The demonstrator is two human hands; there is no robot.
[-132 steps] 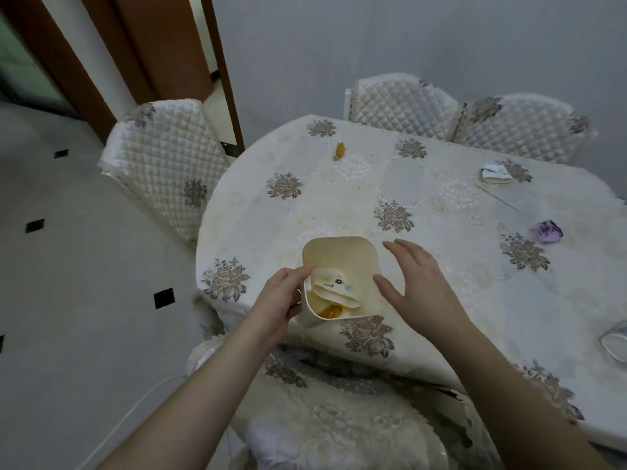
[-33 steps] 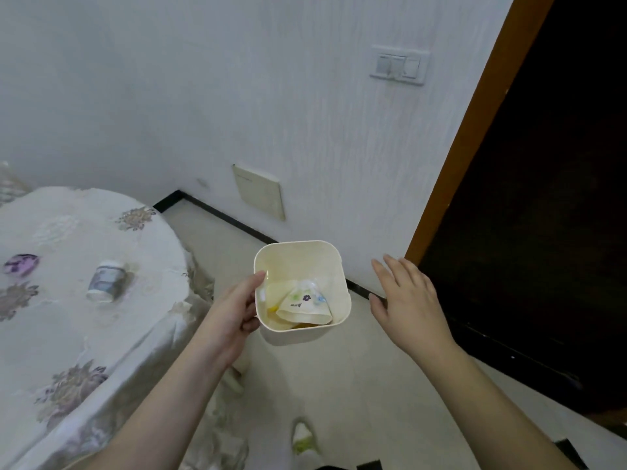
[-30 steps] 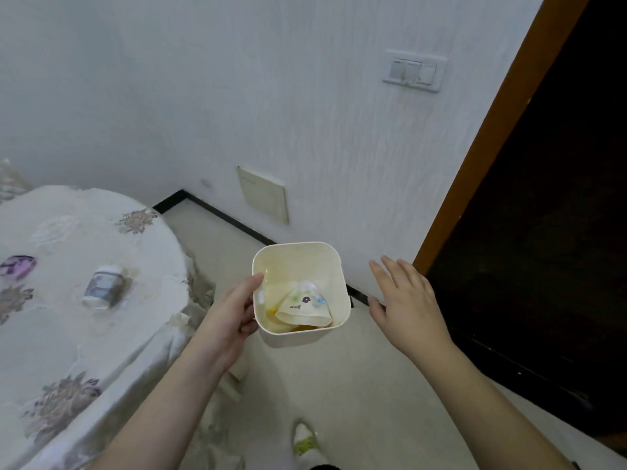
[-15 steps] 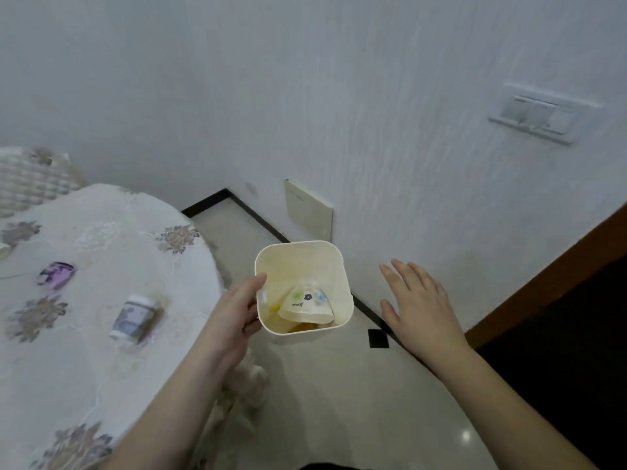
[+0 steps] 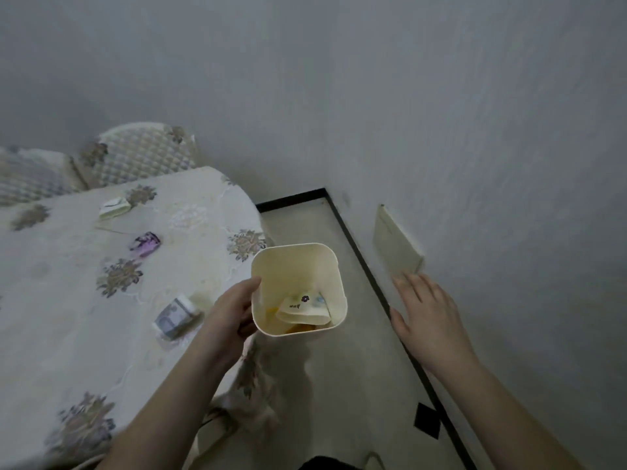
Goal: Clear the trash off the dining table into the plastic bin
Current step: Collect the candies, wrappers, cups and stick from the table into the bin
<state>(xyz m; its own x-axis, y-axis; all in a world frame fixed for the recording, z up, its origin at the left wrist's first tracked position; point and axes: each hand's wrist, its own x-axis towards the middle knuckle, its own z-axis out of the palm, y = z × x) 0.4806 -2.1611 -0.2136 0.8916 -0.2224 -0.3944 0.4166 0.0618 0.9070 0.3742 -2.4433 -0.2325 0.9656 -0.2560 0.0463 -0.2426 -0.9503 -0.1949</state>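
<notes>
Your left hand (image 5: 234,317) has its grip closed on the near left rim of the plastic bin (image 5: 298,266), thumb over the lip, holding it in the air at the centre of the frame, just off the tabletop (image 5: 61,334) edge and above the floor (image 5: 339,385). Your right hand (image 5: 427,320) is spread wide and flat at the right of the frame, holding nothing, near the wall (image 5: 373,96).

The job looks partly done. Inside the bin you already have a crumpled paper cup (image 5: 305,308) with a small printed pattern, and something orange (image 5: 298,329) beneath it that is too hidden to name.

Three pieces remain on the tabletop, all left of the bin: a small toppled cup (image 5: 176,317) nearest your left hand, a purple wrapper (image 5: 146,244) further up, and a folded white-and-green packet (image 5: 114,207) toward the upper left, near the quilted chair (image 5: 142,154). A thin stick-like line beside the packet is too faint to identify.

You would likely take the toppled cup first with your free right hand.
</notes>
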